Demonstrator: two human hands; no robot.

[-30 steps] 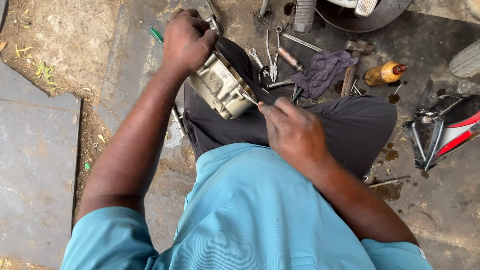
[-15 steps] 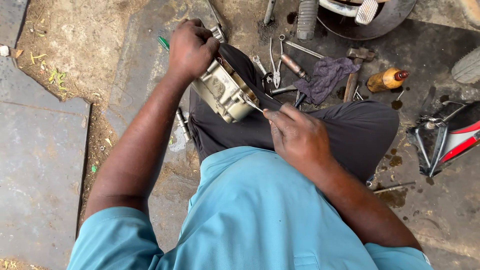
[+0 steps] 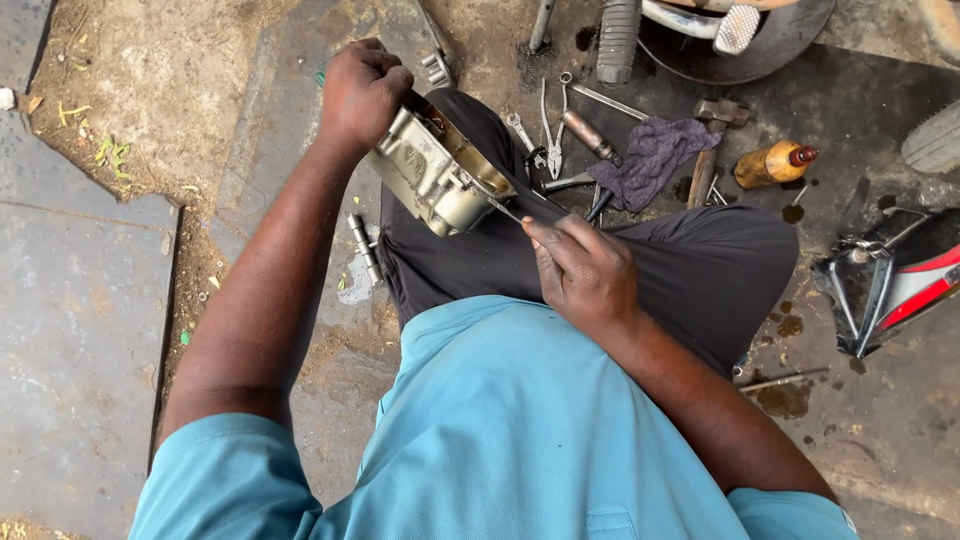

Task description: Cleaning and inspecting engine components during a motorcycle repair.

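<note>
The person is sitting over the ground and working on a metal engine casing (image 3: 437,172) resting against the dark-trousered knee. The left hand (image 3: 362,92) is gripping the casing's far upper edge, fingers curled tight over the rim. The right hand (image 3: 583,270) is pinching a thin metal tool (image 3: 508,211) between thumb and forefingers, remaining fingers folded in; the tool's tip is meeting the casing's near side, just beyond the fingertips.

Step in hand, as judged: picking or scraping at a spot on the casing's edge, with the left hand acting as a clamp. The exact contact spot is too small to resolve.

The next move is likely calling for a steady left-hand hold and small, controlled pressure along the tool.

Beyond the right fingertips, pliers (image 3: 551,130), a purple rag (image 3: 655,152), a hammer (image 3: 709,140) and a small amber bottle (image 3: 772,164) are lying on oily ground.
</note>
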